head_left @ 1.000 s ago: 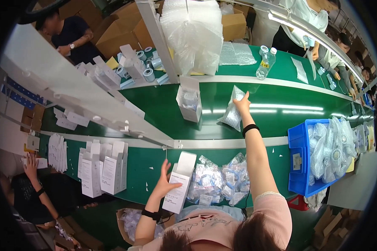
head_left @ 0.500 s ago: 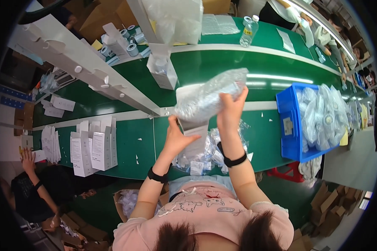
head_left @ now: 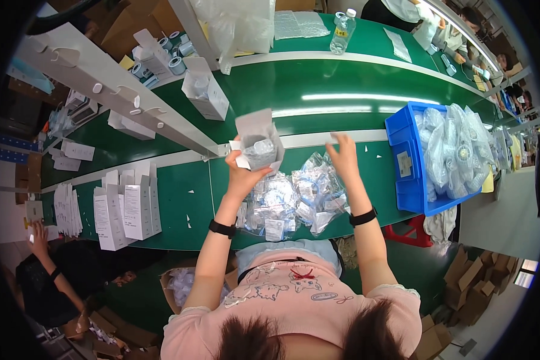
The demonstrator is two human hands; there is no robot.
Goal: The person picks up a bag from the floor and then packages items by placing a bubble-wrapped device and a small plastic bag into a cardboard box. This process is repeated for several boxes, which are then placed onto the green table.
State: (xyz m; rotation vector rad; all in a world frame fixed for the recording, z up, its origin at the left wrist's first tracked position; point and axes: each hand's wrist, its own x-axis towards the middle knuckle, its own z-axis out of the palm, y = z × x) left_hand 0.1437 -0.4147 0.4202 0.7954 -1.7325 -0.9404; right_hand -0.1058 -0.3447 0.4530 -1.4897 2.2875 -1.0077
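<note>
My left hand (head_left: 242,179) grips a white carton (head_left: 253,123) with its top flaps up, tilted so its mouth faces me. Inside the carton sits a clear bubble-wrap package (head_left: 259,157). My right hand (head_left: 345,161) is held apart from the carton, off to its right, with its fingers spread and nothing in them; its fingertips are a little blurred. Below both hands, near the bench's front edge, lies a pile of small clear plastic bags (head_left: 273,195) with white and blue contents I cannot make out.
A blue bin (head_left: 407,186) full of clear-wrapped items stands at the right. White cartons (head_left: 139,210) stand upright at the left, and another open carton (head_left: 207,96) stands on the conveyor beyond the metal post (head_left: 162,114). A plastic bottle (head_left: 342,37) is at the far side. A co-worker's hand (head_left: 39,239) shows far left.
The bubble-wrap package, held over the carton by my right hand before, is now inside it. My right hand has let go and moved right. My left hand now holds the carton, mouth toward me.
</note>
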